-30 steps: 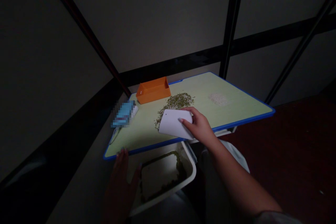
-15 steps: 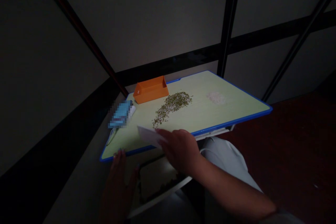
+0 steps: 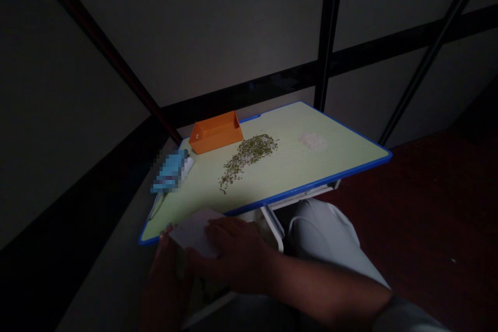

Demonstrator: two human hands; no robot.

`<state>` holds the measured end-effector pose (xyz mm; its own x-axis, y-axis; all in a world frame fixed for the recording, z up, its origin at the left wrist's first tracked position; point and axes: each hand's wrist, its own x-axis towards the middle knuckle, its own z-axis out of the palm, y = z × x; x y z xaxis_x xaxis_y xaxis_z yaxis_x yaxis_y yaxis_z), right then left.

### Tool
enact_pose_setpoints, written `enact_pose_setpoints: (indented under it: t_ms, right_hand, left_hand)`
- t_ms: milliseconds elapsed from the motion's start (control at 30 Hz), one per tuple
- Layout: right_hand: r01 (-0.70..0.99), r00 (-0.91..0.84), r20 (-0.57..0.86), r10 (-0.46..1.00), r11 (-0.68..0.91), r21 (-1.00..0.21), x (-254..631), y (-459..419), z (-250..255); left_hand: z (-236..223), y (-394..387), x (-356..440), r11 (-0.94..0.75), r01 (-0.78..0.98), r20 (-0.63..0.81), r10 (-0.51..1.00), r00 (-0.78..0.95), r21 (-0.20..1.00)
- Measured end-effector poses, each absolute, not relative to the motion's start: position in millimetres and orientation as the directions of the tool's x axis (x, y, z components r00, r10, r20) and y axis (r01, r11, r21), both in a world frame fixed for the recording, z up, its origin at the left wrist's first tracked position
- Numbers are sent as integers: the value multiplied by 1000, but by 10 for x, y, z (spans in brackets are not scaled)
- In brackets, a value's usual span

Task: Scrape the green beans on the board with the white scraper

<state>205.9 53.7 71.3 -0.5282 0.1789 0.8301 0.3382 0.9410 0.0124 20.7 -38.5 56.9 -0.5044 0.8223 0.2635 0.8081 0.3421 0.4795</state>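
Observation:
My right hand [image 3: 237, 254] is closed on a white scraper card [image 3: 196, 231], a flat thin sheet, over the table's near-left edge. My left hand [image 3: 163, 275] is at that edge, its fingertips beside the card's left corner. Its fingers look stretched out; the card and right hand cover part of it. Farther back, a strip of mixed green and whitish grains [image 3: 251, 151] lies on the pale green tabletop [image 3: 272, 181] with a blue rim. A small patch of whitish grains [image 3: 313, 141] lies farther right. A white drawer [image 3: 278, 238], open under the edge, is mostly hidden by my hands.
An orange open box [image 3: 217, 139] stands at the back left of the table. In front of it lies a blurred blue packet [image 3: 170, 171] on something white. My knee in grey trousers [image 3: 321, 228] is under the table's right part. Wall panels [image 3: 241, 26] rise behind.
My right hand has moved left and toward me with the scraper card, from the grains to the table edge beside my left hand. The left hand has stayed at the edge.

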Motion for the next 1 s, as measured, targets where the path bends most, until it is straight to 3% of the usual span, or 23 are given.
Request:
enact_pose_setpoints:
  t_ms: [433, 633, 1000]
  right_hand:
    - [273, -701, 661, 268, 957, -99, 2098, 477, 734]
    - [339, -672, 673, 309, 936, -91, 2095, 447, 739]
    - [433, -722, 541, 432, 892, -134, 2183, 359, 953]
  left_hand:
    - [535, -394, 266, 369, 792, 263, 802, -536, 485]
    - [377, -409, 180, 341, 812, 308, 799, -516, 475]
    - [384, -391, 147, 323, 829, 308, 817, -488, 457]
